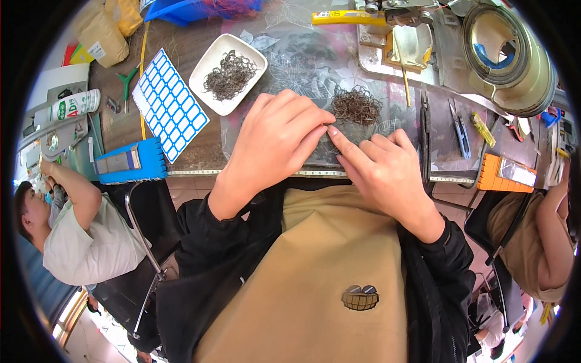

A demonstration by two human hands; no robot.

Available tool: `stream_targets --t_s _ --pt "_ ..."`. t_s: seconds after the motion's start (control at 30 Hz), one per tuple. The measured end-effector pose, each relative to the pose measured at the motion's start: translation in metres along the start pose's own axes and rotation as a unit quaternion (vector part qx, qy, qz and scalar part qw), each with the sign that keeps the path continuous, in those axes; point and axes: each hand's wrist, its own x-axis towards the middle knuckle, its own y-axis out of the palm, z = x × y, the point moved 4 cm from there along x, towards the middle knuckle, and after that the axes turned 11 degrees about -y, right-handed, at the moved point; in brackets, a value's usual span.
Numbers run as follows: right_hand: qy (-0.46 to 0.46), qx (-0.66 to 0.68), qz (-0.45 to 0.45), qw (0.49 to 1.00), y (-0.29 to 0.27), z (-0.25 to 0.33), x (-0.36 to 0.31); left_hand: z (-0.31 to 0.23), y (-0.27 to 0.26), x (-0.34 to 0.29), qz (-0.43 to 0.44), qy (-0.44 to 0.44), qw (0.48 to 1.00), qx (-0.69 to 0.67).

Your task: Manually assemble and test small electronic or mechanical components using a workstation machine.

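My left hand point(275, 139) and my right hand point(378, 169) meet at their fingertips over the glass-topped table near its front edge, pinching something too small to make out. Just beyond the fingertips lies a loose pile of thin dark wire rings point(357, 106). A white square dish point(206, 66) further left holds more of the same rings point(230, 75). Whether either hand holds a ring is hidden by the fingers.
A sheet of blue-bordered labels point(169, 103) and a blue comb-like holder point(130, 160) lie to the left. Snips point(460, 130), an orange block point(505, 175), a yellow knife point(348, 17) and a round metal machine point(505, 51) are on the right. Other people sit at both sides.
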Motion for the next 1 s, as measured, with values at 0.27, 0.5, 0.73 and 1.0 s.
stream_targets --t_s 0.27,0.5,0.73,1.0 --pt "-0.010 -0.005 -0.015 1.000 0.001 -0.001 -0.002 -0.004 0.004 0.011 0.037 0.068 0.997 0.024" --pt "-0.015 -0.002 -0.034 0.999 0.002 -0.002 -0.002 -0.007 0.005 0.015 0.066 0.076 0.993 0.060" --pt "-0.009 -0.005 -0.038 0.999 0.003 -0.002 -0.003 -0.012 0.001 0.022 0.090 0.074 0.990 0.075" --pt "-0.010 0.003 -0.039 0.999 0.004 -0.002 -0.004 -0.007 -0.004 0.022 0.092 0.080 0.987 0.106"
